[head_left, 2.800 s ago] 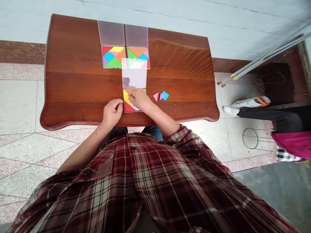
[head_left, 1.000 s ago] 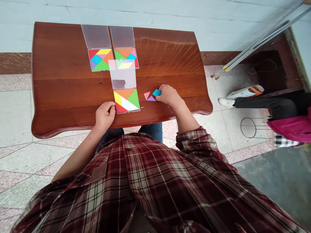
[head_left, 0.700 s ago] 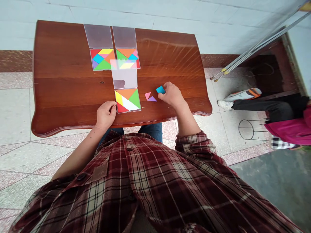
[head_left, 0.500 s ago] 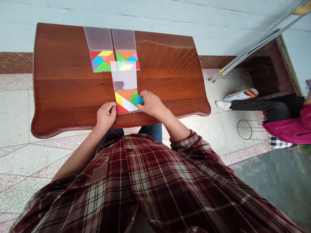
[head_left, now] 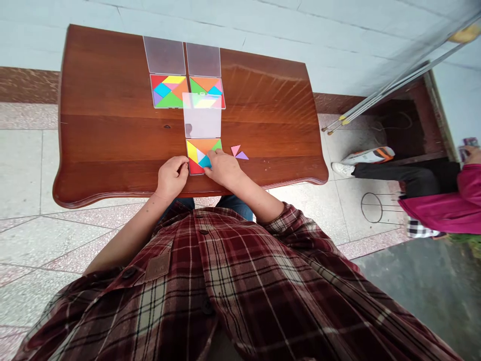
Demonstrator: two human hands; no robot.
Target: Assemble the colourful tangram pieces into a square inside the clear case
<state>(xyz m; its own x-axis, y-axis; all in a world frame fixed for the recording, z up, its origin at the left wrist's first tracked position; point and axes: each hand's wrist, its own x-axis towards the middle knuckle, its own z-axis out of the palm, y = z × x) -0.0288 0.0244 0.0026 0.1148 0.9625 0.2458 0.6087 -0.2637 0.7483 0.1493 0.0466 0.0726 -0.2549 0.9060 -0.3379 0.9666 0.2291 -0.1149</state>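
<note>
My right hand [head_left: 225, 169] is closed on a blue tangram piece [head_left: 205, 161], held over the white middle of the nearest tangram case [head_left: 196, 174]. Yellow, orange, red and green pieces lie in that case, and my hand hides its right part. Its clear lid [head_left: 203, 123] is folded back away from me. At the case's left edge rests my left hand [head_left: 173, 175], fingers curled; whether they pinch anything is hidden. A pink triangle [head_left: 235, 150] and a purple triangle [head_left: 242, 156] lie on the wood to the right of the case.
Two more tangram cases, a left one [head_left: 168, 106] and a right one [head_left: 224, 100], lie filled with lids folded back. The nearest lid overlaps the right one. They share a brown wooden table [head_left: 112, 145] against the wall. A seated person [head_left: 432, 205] and crutches [head_left: 376, 95] are at the right.
My right hand has carried the blue piece left, over the white area of the near case. The pink and purple triangles have come into sight. My left hand stays by the case.
</note>
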